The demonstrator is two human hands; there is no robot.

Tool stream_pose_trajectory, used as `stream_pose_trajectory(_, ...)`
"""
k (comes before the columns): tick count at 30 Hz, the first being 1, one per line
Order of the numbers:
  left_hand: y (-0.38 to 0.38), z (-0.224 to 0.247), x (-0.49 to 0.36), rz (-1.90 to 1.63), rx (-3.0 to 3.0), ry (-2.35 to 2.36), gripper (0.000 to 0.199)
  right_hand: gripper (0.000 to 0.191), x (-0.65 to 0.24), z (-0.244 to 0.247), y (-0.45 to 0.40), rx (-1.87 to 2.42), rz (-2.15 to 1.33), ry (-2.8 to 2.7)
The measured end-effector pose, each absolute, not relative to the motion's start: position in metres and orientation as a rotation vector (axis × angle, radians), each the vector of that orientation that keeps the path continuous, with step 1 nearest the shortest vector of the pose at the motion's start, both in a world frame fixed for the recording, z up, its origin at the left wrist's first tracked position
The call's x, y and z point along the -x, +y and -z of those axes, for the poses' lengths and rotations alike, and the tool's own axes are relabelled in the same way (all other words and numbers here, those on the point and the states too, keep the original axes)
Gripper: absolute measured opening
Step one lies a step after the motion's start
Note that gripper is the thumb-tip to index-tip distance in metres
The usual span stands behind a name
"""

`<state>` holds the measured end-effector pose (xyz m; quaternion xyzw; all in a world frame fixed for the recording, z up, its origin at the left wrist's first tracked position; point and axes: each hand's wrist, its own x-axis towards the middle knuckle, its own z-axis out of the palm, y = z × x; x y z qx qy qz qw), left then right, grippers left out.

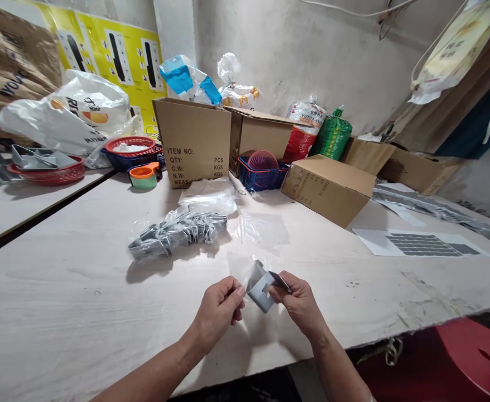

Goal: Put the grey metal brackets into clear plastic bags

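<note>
My right hand (pixel 297 298) grips a grey bent bracket (pixel 263 290) with a cut-out in its face, thumb on the near side. Just left of the bracket, my left hand (pixel 224 304) pinches the edge of a clear plastic bag (pixel 239 267), which spreads behind the bracket; how far the bracket is inside it is hard to tell. Beyond my hands lies a flat stack of clear bags (pixel 265 229). A row of dark pieces wrapped in clear plastic (pixel 178 233) rests on the white table (pixel 81 307) to the left of that stack.
Cardboard boxes (pixel 197 139) stand at the back, beside a blue basket (pixel 262 174). An orange and green tape roll (pixel 143 176) and a red basket (pixel 50 171) are at the left. Sheets with grey strips (pixel 421 244) lie right. A red stool (pixel 471 357) is below the table's edge.
</note>
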<state>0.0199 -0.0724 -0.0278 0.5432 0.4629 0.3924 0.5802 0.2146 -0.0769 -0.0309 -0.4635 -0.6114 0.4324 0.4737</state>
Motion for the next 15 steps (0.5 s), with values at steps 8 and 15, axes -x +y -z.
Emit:
stream_pose_trajectory(8,-0.086,0.021,-0.012,-1.077,-1.474,1.023,0.015,0.01,-0.212,0.026,-0.079,1.219,-0.901,-1.693)
stream_pose_trajectory(15,-0.096,0.029,-0.015,-0.874,-1.234,1.013,0.011,0.011,-0.2,0.029,-0.083,1.304,-0.66,-1.795)
